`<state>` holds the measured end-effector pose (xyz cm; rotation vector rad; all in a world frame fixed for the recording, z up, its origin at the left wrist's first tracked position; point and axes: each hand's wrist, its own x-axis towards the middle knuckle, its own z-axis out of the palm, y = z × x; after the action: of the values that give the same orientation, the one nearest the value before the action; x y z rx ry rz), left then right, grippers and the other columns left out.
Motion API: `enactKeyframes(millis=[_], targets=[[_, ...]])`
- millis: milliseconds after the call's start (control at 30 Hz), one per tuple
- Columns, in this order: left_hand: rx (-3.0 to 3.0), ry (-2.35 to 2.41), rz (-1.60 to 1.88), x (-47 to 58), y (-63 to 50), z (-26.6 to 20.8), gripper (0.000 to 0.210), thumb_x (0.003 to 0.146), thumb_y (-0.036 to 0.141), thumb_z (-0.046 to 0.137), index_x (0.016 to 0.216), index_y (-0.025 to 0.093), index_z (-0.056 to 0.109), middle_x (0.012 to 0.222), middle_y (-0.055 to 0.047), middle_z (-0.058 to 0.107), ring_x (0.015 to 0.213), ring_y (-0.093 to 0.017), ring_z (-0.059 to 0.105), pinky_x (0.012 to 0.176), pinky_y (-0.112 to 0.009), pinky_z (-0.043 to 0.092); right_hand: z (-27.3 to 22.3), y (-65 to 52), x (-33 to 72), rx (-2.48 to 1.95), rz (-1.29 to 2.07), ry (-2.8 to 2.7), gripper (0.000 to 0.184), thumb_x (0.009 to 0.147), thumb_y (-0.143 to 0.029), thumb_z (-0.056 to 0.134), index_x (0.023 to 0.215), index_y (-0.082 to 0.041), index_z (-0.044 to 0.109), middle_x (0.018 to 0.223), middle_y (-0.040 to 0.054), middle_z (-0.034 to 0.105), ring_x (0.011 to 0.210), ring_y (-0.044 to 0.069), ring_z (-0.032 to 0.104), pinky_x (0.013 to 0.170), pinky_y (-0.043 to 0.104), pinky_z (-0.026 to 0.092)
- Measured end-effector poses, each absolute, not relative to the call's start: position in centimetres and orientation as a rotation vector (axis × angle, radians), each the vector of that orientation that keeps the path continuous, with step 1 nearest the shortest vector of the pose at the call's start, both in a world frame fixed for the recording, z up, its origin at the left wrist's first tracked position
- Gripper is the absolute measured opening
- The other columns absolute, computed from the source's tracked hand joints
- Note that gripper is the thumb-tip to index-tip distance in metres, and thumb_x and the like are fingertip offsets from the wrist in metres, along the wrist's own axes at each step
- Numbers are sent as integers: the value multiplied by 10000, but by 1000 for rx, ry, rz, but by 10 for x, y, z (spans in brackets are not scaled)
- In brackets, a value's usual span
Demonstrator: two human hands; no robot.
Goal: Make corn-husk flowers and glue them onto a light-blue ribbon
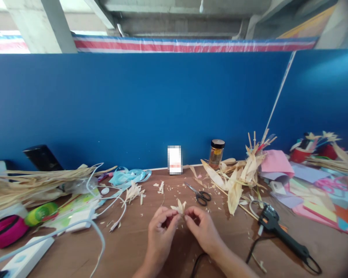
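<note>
From my remote station I record, first, a blue partition (162, 104) standing across the far side of the work area. Before it lies a brown tabletop (127, 247), littered with pale scraps. At its right, coloured paper sheets (316, 208) overlap; at its left, long dry husk strips (31, 185) are heaped.

The two hands are at the near middle. The left hand (161, 227) has thumb and forefinger pinching a husk flower (179, 207) low on its form. The right hand (201, 227) holds its thumb and forefinger near together at the flower's right side; I cannot tell whether they grip it.

A black hand tool (290, 237) lies well to the right, its handle running toward the near right corner. Beyond the hands stands a jar (217, 153), upright, lid on. Nearer, scissors (201, 196) lie with blades pointing to the far left.

The smallest item of note, the flower, is between the fingertips above the tabletop. Its petals fan out toward the partition, its narrow base toward the wearer; I find its long axis running roughly away from the body.
</note>
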<state>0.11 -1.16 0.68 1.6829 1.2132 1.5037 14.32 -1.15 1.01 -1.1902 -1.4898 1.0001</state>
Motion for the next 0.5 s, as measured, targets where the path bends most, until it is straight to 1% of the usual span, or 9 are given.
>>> enactKeyframes(millis=[67,200,267,333,400,500], targets=[[1685,1222,1502,1,-12,7,94,736,229,596,776,184,668,690,-4,543,591,-114,489,534,-211,391,10,-11,144,-1202,987,-1497,150,782,-270,510,727,-150,581,632,-8,567,567,114,481,534,200,370],[1658,1266,1509,0,-11,8,201,714,231,618,908,193,658,664,13,529,545,-105,463,511,-206,387,10,-13,143,-1221,961,-1537,161,793,-271,493,722,-152,574,631,-9,559,571,117,477,541,205,369],[1660,1251,1499,0,-11,8,175,718,235,614,877,192,673,652,8,541,561,-114,480,519,-208,393,11,-15,143,-1231,926,-1574,161,795,-265,488,720,-153,575,649,-3,564,588,122,483,551,209,370],[1663,1227,1496,0,-11,9,120,731,236,598,792,187,689,661,-9,571,598,-128,512,539,-213,404,12,-16,142,-1242,891,-1599,160,793,-261,487,709,-154,572,657,-1,561,600,125,485,554,210,367],[1662,1219,1492,0,-12,10,121,745,236,580,745,181,687,673,-20,589,627,-140,535,562,-222,416,12,-16,142,-1246,882,-1599,162,793,-261,487,698,-154,564,644,-5,549,595,123,478,551,209,364],[1669,1224,1479,1,-13,12,132,759,245,568,729,174,676,687,-28,594,652,-149,549,598,-238,429,11,-15,143,-1235,916,-1567,173,798,-271,481,700,-153,560,621,-14,533,571,115,458,539,207,357]])
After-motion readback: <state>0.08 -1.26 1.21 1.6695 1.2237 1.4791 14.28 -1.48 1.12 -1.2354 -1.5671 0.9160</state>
